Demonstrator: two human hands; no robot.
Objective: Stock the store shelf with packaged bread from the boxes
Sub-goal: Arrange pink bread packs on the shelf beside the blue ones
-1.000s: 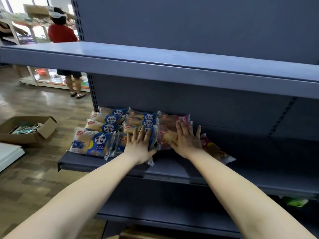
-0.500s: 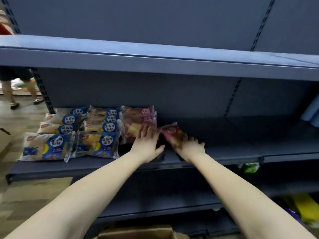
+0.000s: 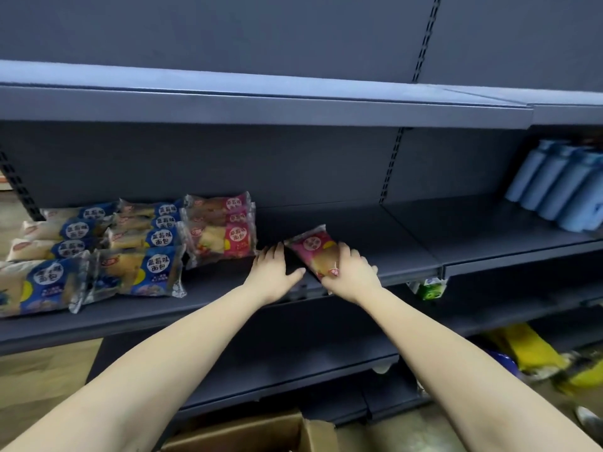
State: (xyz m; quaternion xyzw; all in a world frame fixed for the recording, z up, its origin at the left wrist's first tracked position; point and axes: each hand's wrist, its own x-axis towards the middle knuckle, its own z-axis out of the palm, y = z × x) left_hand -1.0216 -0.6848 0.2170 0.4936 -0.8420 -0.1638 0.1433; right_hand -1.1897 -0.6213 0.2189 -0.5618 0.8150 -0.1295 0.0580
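A pink bread pack (image 3: 310, 250) is held on the dark metal shelf (image 3: 163, 316) by the right hand (image 3: 354, 276).

Below the forearms an open cardboard box (image 3: 261, 432) is seen; the shelf's straight front edge is crossed by both wrists. The glossy pack's near end is gripped by the right hand, while the left hand (image 3: 275, 275) is laid flat just beside it, fingers straight. Bare shelf is left beyond and right of the hands; stacked pink packs (image 3: 225, 231) and blue packs (image 3: 143, 252) lie left.
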